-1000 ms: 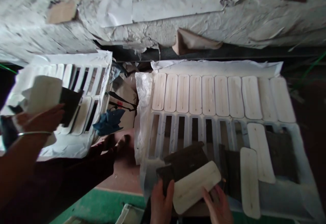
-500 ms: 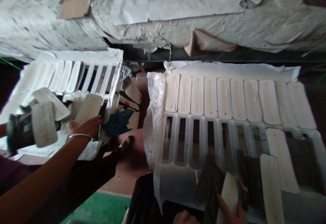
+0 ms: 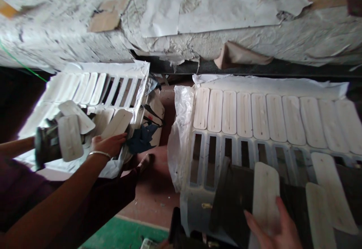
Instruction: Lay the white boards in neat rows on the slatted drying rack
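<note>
In the head view, my right hand (image 3: 278,226) grips a white oblong panel (image 3: 266,192) with rounded corners and a line along its middle, thumb on one side and fingers on the other. Dark fabric (image 3: 233,200) lies around and behind this panel, with a gold zip pull (image 3: 207,205) beside its left edge. Close to my right hand are two more white panels, one lower (image 3: 319,215) and one higher (image 3: 335,192), over dark material. My left hand cannot be made out at the bottom edge.
The right-hand slotted frame (image 3: 203,137) bears a row of white panels (image 3: 215,109) above slots. On the left, a co-worker's hand (image 3: 111,145) holds a panel over another frame (image 3: 124,90). A paper-covered bench (image 3: 226,34) runs behind. Clear plastic (image 3: 181,128) hangs between the frames.
My right hand has raised and turned the white panel to face the camera, with the dark fabric spread wider. My left hand has dropped from sight. The view has shifted left.
</note>
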Tool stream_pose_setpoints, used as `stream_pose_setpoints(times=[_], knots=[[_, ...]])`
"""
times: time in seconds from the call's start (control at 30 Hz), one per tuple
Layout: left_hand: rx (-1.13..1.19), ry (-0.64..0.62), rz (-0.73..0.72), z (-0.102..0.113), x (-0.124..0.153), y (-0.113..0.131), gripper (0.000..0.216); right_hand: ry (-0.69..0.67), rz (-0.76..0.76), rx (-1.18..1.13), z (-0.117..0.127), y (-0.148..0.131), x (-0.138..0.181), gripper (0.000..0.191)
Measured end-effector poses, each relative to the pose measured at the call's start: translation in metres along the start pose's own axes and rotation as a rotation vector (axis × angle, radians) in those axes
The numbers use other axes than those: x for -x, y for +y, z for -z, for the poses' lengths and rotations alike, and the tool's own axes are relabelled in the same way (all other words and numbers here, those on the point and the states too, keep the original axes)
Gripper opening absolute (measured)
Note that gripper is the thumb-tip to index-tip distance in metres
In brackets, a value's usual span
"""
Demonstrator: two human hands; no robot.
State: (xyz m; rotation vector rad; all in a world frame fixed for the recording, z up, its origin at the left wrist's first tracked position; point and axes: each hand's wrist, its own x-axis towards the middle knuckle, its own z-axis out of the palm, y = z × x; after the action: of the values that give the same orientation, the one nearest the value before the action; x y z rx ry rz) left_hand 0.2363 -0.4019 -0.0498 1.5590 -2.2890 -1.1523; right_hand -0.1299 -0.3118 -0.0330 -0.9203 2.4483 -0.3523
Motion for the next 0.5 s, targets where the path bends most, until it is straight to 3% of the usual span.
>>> stream_pose_setpoints(times=[0.13, 0.27, 0.37, 0.5], knots=[[-0.061, 0.085, 0.119, 0.077, -0.046, -0.06, 0.037, -0.008, 0.284, 0.14, -0.022, -0.058, -0.008, 0.092], [-0.06, 0.203, 0.179, 0.135, -0.09, -0.11, 0.051, -0.133, 0.353, 0.27, -0.041, -0.096, -0.008, 0.084], [-0.024, 0.199, 0.248, 0.148, -0.099, -0.141, 0.06, -0.221, 0.31, 0.355, -0.053, -0.121, -0.011, 0.085], [-0.079, 0.09, 0.271, 0.136, -0.093, -0.169, 0.064, -0.243, 0.322, 0.469, -0.064, -0.152, -0.019, 0.081]])
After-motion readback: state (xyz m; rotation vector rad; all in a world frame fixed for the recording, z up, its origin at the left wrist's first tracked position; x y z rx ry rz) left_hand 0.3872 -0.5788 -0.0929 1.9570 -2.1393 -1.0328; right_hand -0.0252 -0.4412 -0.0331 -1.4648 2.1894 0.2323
